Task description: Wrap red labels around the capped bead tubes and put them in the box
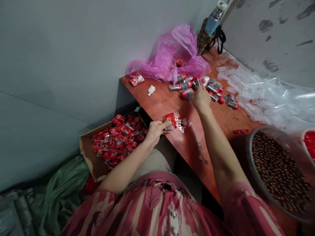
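Note:
My left hand (157, 131) pinches a red printed plastic wrapper (169, 120) over the table's near left edge. A second printed piece with clear parts (182, 123) extends to its right, and I cannot tell whether the two are joined. Farther back, my right hand (201, 98) reaches into a group of small clear bottles with red caps and dark contents (213, 88). Its fingers are bent down among them and mostly hidden, so what they grip, if anything, does not show. A red-capped bottle (187, 93) lies just left of that hand.
A cardboard box (88, 160) of red wrapped packs stands below the table's left edge. Pink plastic bag (167, 55), clear empty containers (248, 88) and clear sheeting lie at the back. At right is a tub (251, 144) of brown beads.

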The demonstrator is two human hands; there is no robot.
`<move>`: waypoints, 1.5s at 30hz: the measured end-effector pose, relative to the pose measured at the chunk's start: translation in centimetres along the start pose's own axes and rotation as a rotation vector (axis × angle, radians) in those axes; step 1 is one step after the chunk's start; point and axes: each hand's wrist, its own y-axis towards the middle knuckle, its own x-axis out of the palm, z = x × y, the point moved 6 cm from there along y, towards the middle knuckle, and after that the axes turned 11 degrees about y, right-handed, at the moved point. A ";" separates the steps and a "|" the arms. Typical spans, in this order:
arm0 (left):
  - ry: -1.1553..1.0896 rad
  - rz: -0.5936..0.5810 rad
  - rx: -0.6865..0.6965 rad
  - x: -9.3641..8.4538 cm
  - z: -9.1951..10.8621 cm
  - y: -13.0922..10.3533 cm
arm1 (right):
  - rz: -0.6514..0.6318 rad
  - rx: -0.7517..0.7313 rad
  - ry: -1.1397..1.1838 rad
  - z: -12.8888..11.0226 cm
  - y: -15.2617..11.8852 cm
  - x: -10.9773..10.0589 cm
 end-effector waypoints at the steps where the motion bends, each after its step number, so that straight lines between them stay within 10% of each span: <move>1: -0.022 0.005 0.003 -0.3 0.2 0.0 | -0.064 -0.055 0.007 -0.2 0.9 0.7; 5: -0.135 0.036 0.004 -1.4 0.8 0.2 | -0.241 -0.163 -0.019 0.0 2.4 2.2; 10: -0.312 0.082 -0.061 -1.4 0.9 0.5 | -0.166 -0.098 -0.037 0.7 0.9 0.6; 18: -0.468 0.082 -0.055 0.0 0.6 0.5 | -0.306 0.230 0.659 -2.1 -15.8 0.4; 22: -0.466 0.054 -0.043 1.8 0.0 -0.1 | -0.137 0.338 0.859 -2.8 -20.9 0.9; 45: -0.092 -0.292 0.114 7.8 -0.5 -3.0 | 0.031 0.344 0.952 -1.0 -22.9 -0.6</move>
